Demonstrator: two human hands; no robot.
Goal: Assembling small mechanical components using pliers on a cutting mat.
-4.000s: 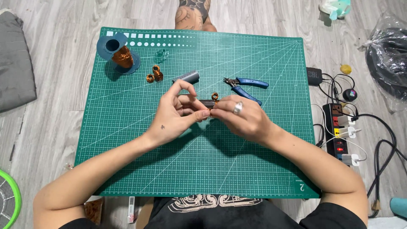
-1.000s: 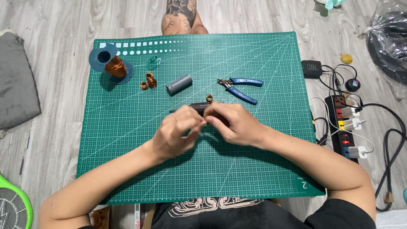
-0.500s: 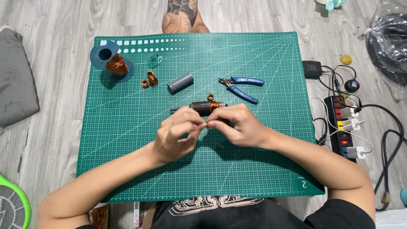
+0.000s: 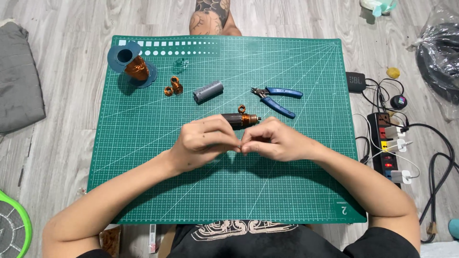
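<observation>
My left hand (image 4: pixel 205 141) and my right hand (image 4: pixel 275 141) meet over the middle of the green cutting mat (image 4: pixel 143 181). Their fingertips are pinched together, and whatever lies between them is too small to make out. Just beyond the hands a dark cylinder with a copper wire winding (image 4: pixel 239 119) lies on the mat, apart from the fingers. Farther back are a grey cylinder (image 4: pixel 208 91), blue-handled pliers (image 4: pixel 277 98), two small copper coils (image 4: pixel 173 87) and a blue spool of copper wire (image 4: pixel 131 64).
A tattooed knee of another person (image 4: pixel 210 16) touches the mat's far edge. To the right on the wooden floor are a power strip with plugs and cables (image 4: pixel 387 143), a small black box (image 4: pixel 356 81) and a plastic bag (image 4: pixel 440 52). A grey cloth (image 4: pixel 19 76) lies left.
Both hands held the dark cylinder earlier. It now lies on the mat, and the hands have drawn back toward me with their fingertips pinched together.
</observation>
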